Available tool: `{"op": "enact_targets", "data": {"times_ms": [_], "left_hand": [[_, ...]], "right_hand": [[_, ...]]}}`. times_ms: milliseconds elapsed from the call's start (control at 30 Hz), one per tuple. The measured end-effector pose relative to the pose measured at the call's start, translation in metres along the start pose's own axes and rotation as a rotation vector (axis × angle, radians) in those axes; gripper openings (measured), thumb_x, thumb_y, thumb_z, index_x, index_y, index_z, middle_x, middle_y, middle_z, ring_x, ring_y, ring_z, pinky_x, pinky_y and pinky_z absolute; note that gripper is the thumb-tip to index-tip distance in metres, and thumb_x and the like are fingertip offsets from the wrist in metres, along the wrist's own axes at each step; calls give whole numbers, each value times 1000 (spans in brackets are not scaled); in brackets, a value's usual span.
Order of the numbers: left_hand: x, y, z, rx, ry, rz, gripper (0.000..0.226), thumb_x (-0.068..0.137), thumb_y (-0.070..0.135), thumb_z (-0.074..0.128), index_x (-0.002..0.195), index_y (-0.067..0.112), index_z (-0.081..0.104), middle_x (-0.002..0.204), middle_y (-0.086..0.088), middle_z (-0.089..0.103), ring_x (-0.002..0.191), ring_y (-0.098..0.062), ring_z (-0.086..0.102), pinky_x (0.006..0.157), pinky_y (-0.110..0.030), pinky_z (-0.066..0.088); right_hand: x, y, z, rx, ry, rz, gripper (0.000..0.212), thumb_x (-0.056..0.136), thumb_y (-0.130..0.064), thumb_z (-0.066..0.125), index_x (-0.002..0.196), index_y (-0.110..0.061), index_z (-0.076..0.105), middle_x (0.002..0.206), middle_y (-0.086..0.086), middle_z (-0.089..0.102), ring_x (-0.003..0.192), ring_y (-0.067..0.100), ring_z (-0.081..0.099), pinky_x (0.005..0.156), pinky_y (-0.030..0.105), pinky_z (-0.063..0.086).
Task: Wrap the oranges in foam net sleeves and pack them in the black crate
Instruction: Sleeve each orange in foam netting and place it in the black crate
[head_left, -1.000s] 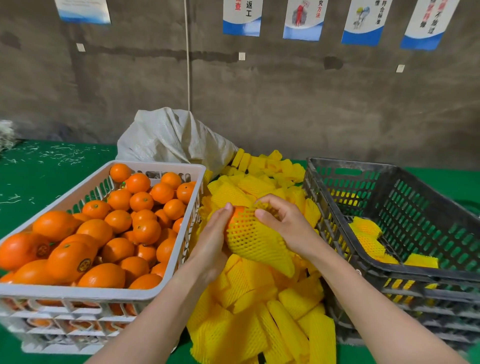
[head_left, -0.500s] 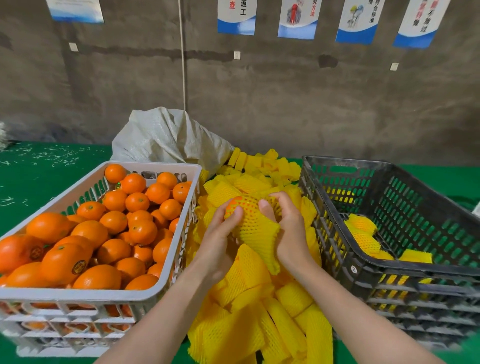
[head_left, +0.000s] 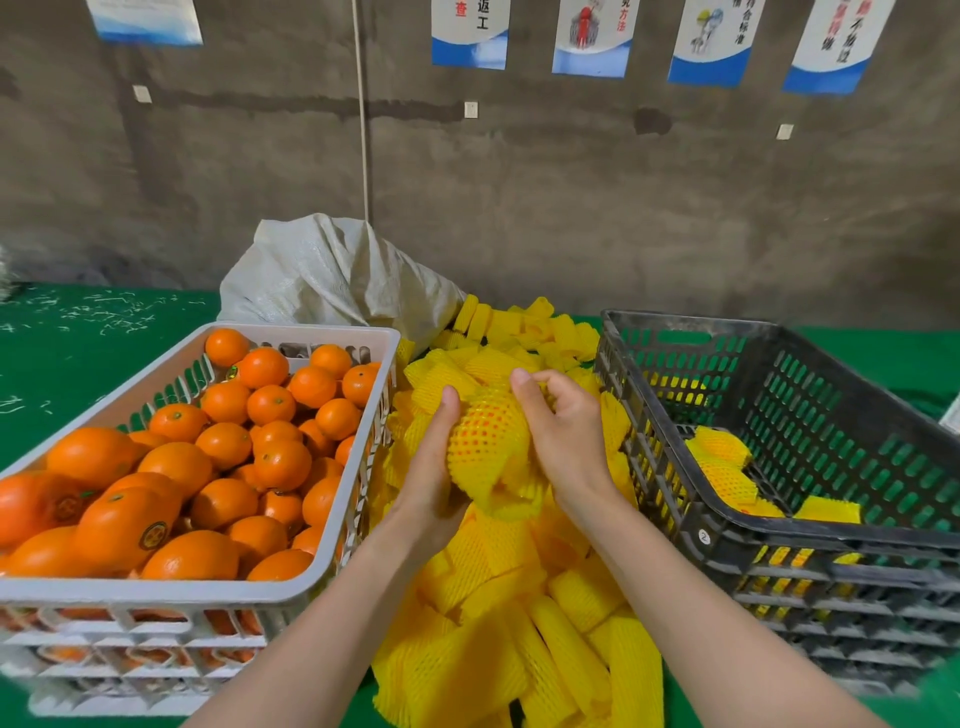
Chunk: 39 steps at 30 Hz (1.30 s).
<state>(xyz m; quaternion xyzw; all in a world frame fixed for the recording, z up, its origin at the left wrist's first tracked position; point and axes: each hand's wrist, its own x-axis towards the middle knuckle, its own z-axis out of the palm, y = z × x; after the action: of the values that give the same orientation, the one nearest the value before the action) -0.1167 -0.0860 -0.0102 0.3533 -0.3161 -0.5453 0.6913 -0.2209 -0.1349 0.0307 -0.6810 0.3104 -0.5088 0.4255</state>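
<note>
Between my hands is an orange in a yellow foam net sleeve (head_left: 488, 441), held above the heap of loose yellow sleeves (head_left: 524, 613). My left hand (head_left: 434, 467) cups its left side with the thumb up along it. My right hand (head_left: 558, 426) grips the sleeve's top and right side with curled fingers. The sleeve covers almost all of the orange and its loose end hangs down. A white crate (head_left: 208, 592) full of bare oranges (head_left: 218, 457) stands at the left. The black crate (head_left: 779, 525) at the right holds a few wrapped oranges (head_left: 722, 462).
A grey woven sack (head_left: 337, 280) lies behind the sleeve heap. Everything rests on a green table cover (head_left: 78, 343) with white scraps at the far left. A concrete wall with posters rises behind.
The sleeve has been pulled further over the orange, which now shows only through the mesh. Both hands shifted slightly to the right and closed tighter round it.
</note>
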Motion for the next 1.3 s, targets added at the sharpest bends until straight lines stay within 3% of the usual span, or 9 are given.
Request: {"op": "enact_targets", "data": {"times_ms": [233,367,500,633,833,1067,1133,1233,1300], "left_hand": [[0,2,-6,-10,-81,-111,62,64,66,58,104,21,74,114,-8,70,106,-23,66,78,-34,57],[3,5,-1,-35,53,-68,56,67,57,61,104,15,69,99,-9,74,91,-22,71,68,-34,57],[8,3,0,26,233,16,33,73,50,62,93,25,62,77,0,75,74,-15,72,67,-33,53],[11,0,-2,6,426,-14,12,86,40,63,85,29,60,73,1,73,68,-17,71,59,-30,51],[7,-3,0,214,546,25,32,91,35,61,72,10,53,78,-14,57,71,-26,58,66,-33,48],[-5,-7,-3,403,548,216,44,94,29,56,57,8,46,61,-11,39,64,-27,39,62,-36,32],[-6,-9,-2,373,549,206,39,93,31,56,65,5,52,65,-14,42,65,-28,41,60,-35,35],[-5,-11,-2,266,488,128,36,92,32,57,72,2,61,65,-16,59,62,-26,58,57,-29,50],[-3,-13,-2,235,432,111,35,91,31,57,72,3,65,62,-6,68,58,-15,65,54,-25,54]], "right_hand": [[5,-2,2,255,-40,328,38,90,-22,59,83,15,56,81,17,52,80,25,49,72,38,39],[5,2,5,194,-12,413,16,91,-26,58,85,-11,53,84,10,56,86,26,54,75,36,42],[-5,8,6,247,-69,552,32,94,-40,49,115,-16,54,109,11,60,106,29,58,89,39,48],[-17,14,8,376,-170,624,31,89,-58,40,108,-35,49,99,-1,62,99,20,60,84,33,50],[-20,23,3,338,-236,627,45,75,-69,42,99,-34,58,97,-3,66,99,17,61,87,32,49],[-29,31,2,408,-264,709,85,63,-73,49,133,-25,51,125,4,61,116,23,56,106,44,39],[-30,32,2,440,-252,717,80,60,-73,51,125,-26,59,118,5,66,111,22,59,102,43,43],[-31,35,3,611,-204,695,37,72,-55,55,77,-26,77,78,2,73,73,13,68,67,26,54],[-30,41,5,719,-164,663,40,85,-43,51,58,-27,75,65,1,70,59,10,67,55,21,53]]}}
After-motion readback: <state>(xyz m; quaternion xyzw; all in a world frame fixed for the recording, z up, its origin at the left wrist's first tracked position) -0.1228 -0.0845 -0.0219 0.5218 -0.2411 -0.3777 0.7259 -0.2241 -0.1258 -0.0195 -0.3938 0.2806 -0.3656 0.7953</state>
